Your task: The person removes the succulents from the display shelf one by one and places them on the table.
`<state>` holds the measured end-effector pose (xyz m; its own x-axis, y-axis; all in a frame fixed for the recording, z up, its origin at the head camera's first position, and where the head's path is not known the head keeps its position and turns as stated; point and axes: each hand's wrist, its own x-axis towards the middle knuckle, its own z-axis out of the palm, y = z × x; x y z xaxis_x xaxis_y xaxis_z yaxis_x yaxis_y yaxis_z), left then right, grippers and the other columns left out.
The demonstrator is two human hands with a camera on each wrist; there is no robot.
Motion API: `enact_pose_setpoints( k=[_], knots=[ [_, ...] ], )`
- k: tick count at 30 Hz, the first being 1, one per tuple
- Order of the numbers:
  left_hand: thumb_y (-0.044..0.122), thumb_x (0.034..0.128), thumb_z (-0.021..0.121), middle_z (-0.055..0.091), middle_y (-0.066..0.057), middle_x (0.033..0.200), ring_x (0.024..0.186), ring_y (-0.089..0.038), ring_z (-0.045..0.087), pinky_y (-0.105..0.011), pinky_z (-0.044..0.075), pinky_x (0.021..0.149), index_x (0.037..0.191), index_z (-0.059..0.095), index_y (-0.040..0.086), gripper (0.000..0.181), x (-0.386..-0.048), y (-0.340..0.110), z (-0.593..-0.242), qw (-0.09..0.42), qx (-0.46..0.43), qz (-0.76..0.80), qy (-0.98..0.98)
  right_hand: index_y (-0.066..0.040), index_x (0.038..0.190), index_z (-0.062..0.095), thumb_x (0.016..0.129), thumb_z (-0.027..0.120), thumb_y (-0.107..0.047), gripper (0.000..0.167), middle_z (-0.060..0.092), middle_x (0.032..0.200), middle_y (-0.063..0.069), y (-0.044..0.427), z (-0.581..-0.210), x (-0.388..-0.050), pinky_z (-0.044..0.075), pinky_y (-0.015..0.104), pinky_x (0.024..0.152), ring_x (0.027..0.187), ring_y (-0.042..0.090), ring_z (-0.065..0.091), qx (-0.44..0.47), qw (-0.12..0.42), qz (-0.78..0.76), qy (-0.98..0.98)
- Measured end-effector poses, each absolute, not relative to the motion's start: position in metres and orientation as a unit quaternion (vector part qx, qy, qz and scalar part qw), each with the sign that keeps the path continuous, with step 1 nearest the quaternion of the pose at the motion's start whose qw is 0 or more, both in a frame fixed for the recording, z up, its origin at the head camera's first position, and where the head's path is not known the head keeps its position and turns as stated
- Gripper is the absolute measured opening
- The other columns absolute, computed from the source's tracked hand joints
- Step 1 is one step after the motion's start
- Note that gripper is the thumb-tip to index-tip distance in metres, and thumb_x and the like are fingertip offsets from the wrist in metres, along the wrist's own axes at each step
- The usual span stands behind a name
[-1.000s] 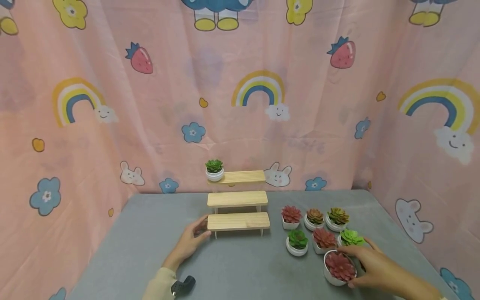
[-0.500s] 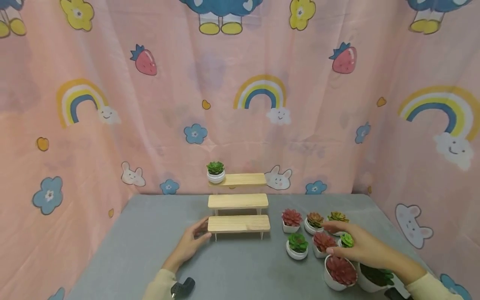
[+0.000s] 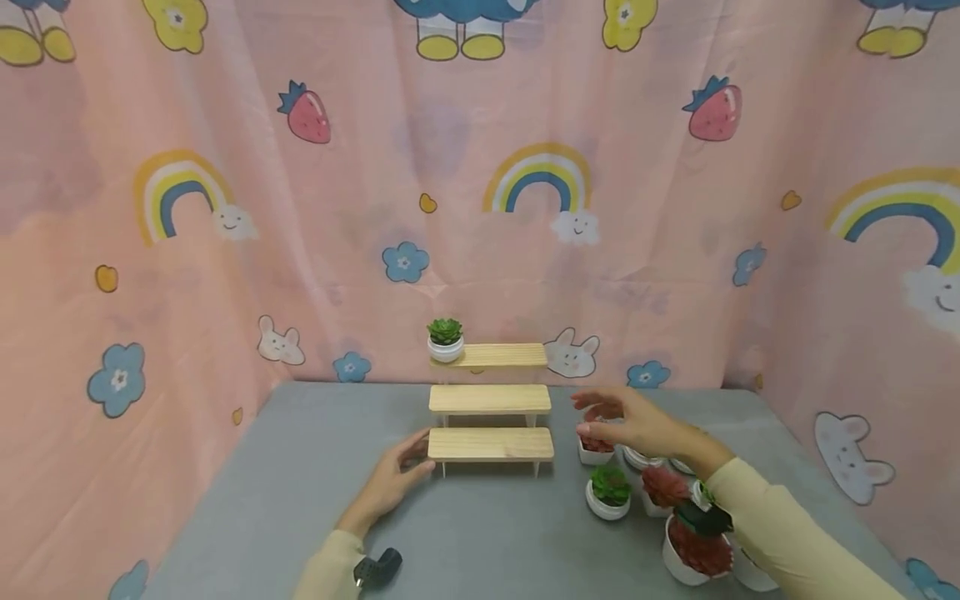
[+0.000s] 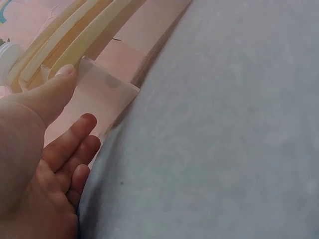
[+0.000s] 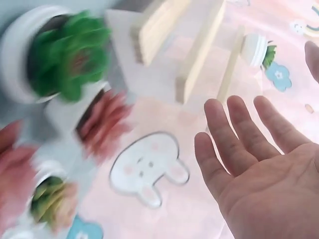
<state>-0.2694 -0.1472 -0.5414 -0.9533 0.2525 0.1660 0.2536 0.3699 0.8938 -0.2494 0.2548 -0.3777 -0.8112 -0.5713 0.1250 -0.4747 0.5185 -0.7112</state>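
Note:
A three-tier wooden display stand (image 3: 491, 446) with clear side panels (image 4: 102, 84) stands mid-table. My left hand (image 3: 393, 479) holds the left end of its lowest step, thumb at the front edge and index finger farther back. On the top step's left end sits a green potted succulent (image 3: 446, 340). My right hand (image 3: 633, 421), fingers spread and holding nothing, hovers above a red succulent in a white square pot (image 3: 596, 457), partly covering it. Nearer me are a green succulent (image 3: 609, 492), a smaller red one (image 3: 663, 487) and a larger red one (image 3: 693, 550).
Other potted succulents, including a yellow-green one (image 5: 47, 199), are partly hidden under my right forearm. The grey table (image 3: 300, 467) meets a pink patterned curtain (image 3: 360, 300) behind the stand and on both sides.
My right hand has let go of the large red succulent's pot at the front right and moved away and leftward to the back red one. My left hand stays at the stand.

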Motion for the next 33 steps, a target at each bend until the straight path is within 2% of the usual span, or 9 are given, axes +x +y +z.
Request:
enact_pose_setpoints(
  k=[5,12,16,24,33],
  knots=[
    [0.025,0.0965,0.069,0.066,-0.013,0.135,0.125,-0.032,0.061,-0.046,0.042,0.103,0.15,0.048,0.008,0.06,-0.269,-0.147,-0.54,-0.001,-0.157,-0.535,-0.83,0.001,0.143,0.051,0.101,0.063,-0.026,0.052,0.057,0.139,0.028,0.225,-0.375,-0.272,0.053,0.051,0.097,0.123,0.042,0.061,-0.297,0.07,-0.404,0.862],
    [0.024,0.0967,0.069,0.066,-0.014,0.136,0.125,-0.033,0.061,-0.047,0.041,0.102,0.15,0.048,0.009,0.059,-0.269,-0.146,-0.538,0.005,-0.158,-0.538,-0.828,0.0,0.149,0.045,0.101,0.063,-0.031,0.06,0.053,0.146,0.026,0.182,-0.371,-0.3,0.046,0.056,0.106,0.131,0.044,0.055,-0.264,0.07,-0.429,0.861],
    [0.024,0.0961,0.07,0.066,-0.014,0.136,0.125,-0.032,0.061,-0.046,0.042,0.102,0.15,0.049,0.011,0.059,-0.269,-0.146,-0.539,0.003,-0.152,-0.537,-0.83,-0.002,0.151,0.043,0.1,0.064,-0.029,0.062,0.05,0.148,0.027,0.158,-0.372,-0.314,0.045,0.056,0.108,0.133,0.043,0.054,-0.248,0.061,-0.455,0.853],
    [0.025,0.097,0.068,0.065,-0.013,0.138,0.127,-0.032,0.059,-0.046,0.04,0.103,0.151,0.047,0.009,0.061,-0.269,-0.146,-0.54,-0.011,-0.159,-0.542,-0.825,-0.011,0.156,0.038,0.099,0.063,-0.031,0.065,0.04,0.157,0.023,0.118,-0.375,-0.332,0.039,0.058,0.112,0.141,0.042,0.045,-0.208,0.061,-0.512,0.831],
    [0.023,0.0965,0.069,0.064,-0.013,0.138,0.127,-0.031,0.059,-0.048,0.04,0.105,0.152,0.046,0.009,0.061,-0.27,-0.149,-0.54,-0.01,-0.152,-0.543,-0.826,-0.009,0.159,0.029,0.093,0.07,-0.025,0.079,0.037,0.159,0.022,0.079,-0.376,-0.355,0.038,0.057,0.114,0.144,0.042,0.04,-0.175,0.048,-0.561,0.808]
  ],
)
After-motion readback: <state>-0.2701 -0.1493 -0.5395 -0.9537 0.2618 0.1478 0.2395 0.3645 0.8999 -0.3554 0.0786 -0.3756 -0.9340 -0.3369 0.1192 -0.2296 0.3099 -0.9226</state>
